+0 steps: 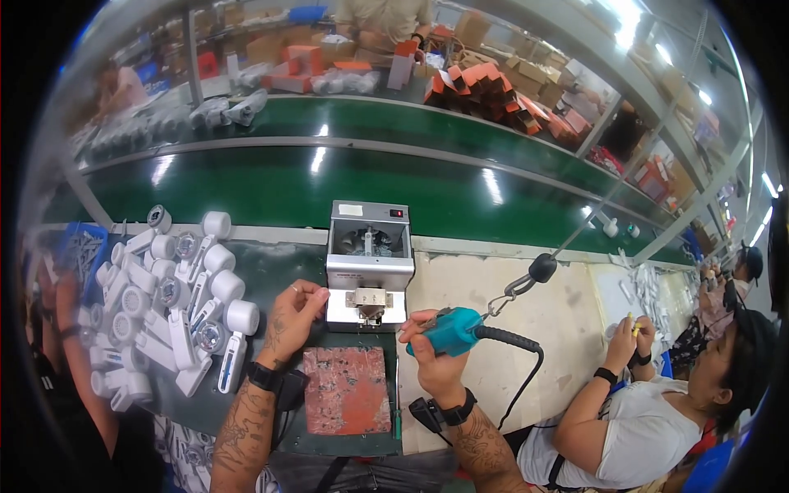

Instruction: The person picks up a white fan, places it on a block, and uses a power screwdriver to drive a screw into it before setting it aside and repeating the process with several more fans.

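A teal electric screwdriver hangs by a metal hook from a cord, its black cable looping down. My right hand is wrapped around it, and the tool's tip points left toward the front of a grey screw feeder. Loose small screws lie in the feeder's open tray. At the feeder's left front edge is my left hand, thumb and fingertips pressed together; whether anything small is between them cannot be made out. Between my forearms, a worn red pad lies on the green bench mat.
White shower-head-like parts are heaped on the left, beside a blue bin. A small green screwdriver lies by the pad. Behind the feeder runs a green conveyor. A co-worker sits at the right.
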